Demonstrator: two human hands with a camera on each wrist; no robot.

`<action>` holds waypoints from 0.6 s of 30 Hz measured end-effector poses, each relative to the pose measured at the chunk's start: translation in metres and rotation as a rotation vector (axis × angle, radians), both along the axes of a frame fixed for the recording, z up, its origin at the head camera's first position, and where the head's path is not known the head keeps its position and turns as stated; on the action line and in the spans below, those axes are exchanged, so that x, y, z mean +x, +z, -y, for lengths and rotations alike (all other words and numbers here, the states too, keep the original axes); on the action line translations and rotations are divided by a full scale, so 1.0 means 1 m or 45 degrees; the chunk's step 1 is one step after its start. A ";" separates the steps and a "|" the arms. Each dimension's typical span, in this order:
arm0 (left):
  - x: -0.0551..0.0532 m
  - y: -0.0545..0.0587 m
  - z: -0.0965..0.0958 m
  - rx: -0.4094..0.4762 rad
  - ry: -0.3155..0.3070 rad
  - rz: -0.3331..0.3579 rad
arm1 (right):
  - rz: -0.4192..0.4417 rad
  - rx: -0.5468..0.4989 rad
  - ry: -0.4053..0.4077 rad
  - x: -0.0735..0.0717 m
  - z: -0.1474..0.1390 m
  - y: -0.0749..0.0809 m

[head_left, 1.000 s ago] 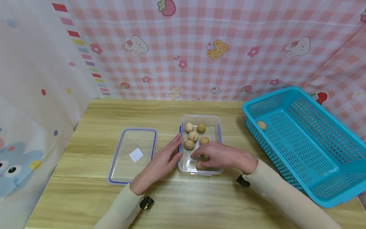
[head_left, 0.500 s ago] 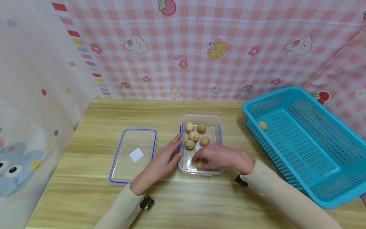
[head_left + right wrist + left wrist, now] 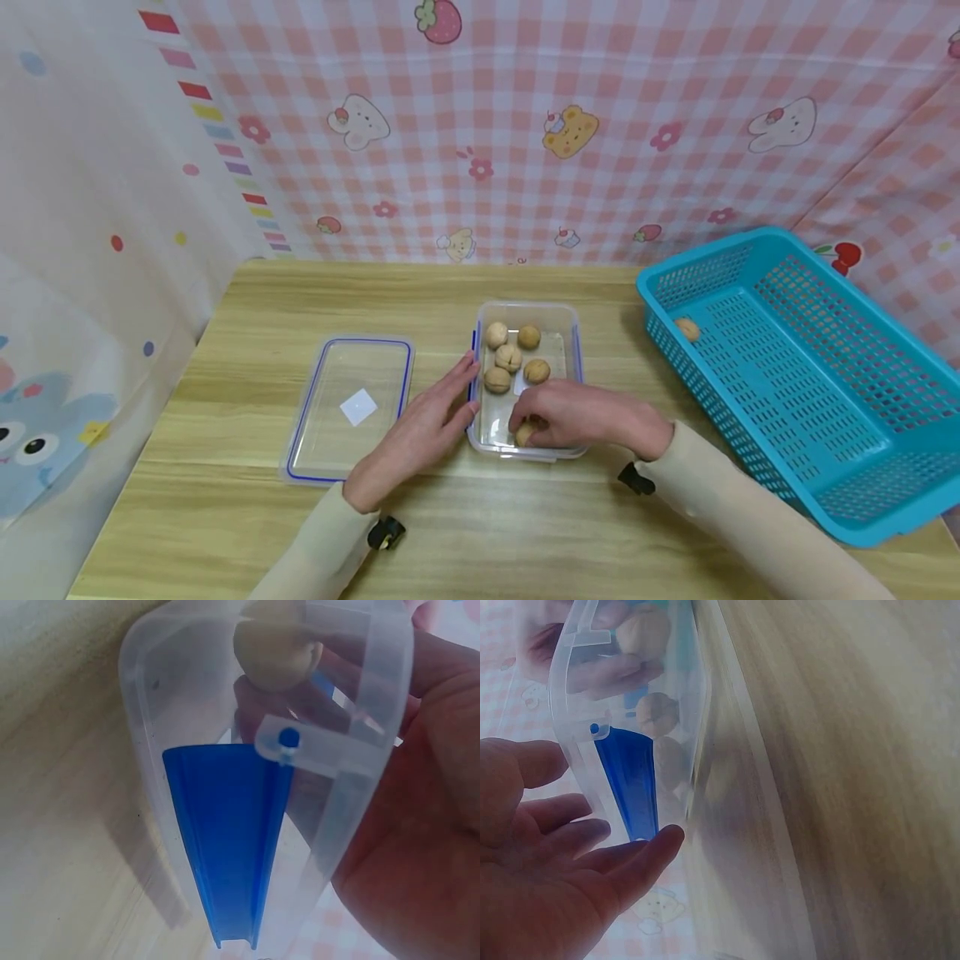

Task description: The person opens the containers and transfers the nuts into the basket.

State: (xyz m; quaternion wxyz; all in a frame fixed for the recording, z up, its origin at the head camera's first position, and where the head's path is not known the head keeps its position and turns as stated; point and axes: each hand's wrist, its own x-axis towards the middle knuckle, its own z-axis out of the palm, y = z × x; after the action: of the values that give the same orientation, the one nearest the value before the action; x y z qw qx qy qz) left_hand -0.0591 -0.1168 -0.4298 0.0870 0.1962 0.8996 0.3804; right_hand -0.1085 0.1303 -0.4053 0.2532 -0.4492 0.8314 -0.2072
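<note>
A clear plastic food container point(image 3: 566, 315) with blue side clips stands mid-table. Several walnuts point(image 3: 507, 357) lie in its far half. Reaching in over the right side, my right hand point(image 3: 581, 412) pinches a walnut point(image 3: 525, 432) near the front wall. The right wrist view shows that walnut point(image 3: 271, 656) through the clear wall, thumb and fingers curled about it. Flat along the container's left side, my left hand point(image 3: 420, 433) keeps its fingers extended, fingertips right at the rim. Beside a blue clip point(image 3: 634, 784), the left wrist view shows the left hand's fingers point(image 3: 656, 859) spread.
The container's lid point(image 3: 318, 433), clear with a blue seal and a white square label, lies on the table point(image 3: 487, 533) at left. A turquoise plastic basket point(image 3: 802, 400) stands at right with one walnut point(image 3: 687, 329) in its far left corner. Patterned cloth point(image 3: 480, 108) hangs behind the table.
The fingers of my right hand have drawn in around the walnut near the container's front. The left hand has stayed in place at the container's side.
</note>
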 end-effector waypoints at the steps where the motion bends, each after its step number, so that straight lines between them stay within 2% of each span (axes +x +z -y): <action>1: 0.000 0.000 0.000 0.000 0.000 0.001 | -0.003 -0.012 -0.004 0.001 -0.001 0.000; 9: 0.000 -0.001 0.000 -0.009 -0.007 -0.025 | -0.028 -0.171 -0.036 0.006 -0.009 0.004; 18: 0.001 -0.001 0.000 -0.011 -0.008 -0.036 | -0.043 -0.263 -0.141 0.011 -0.019 0.005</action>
State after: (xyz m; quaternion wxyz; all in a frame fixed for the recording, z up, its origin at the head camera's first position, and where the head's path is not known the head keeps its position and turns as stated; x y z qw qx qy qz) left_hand -0.0584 -0.1173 -0.4308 0.0765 0.2040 0.9017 0.3735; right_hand -0.0979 0.1494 -0.4007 0.1795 -0.4296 0.8334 -0.2978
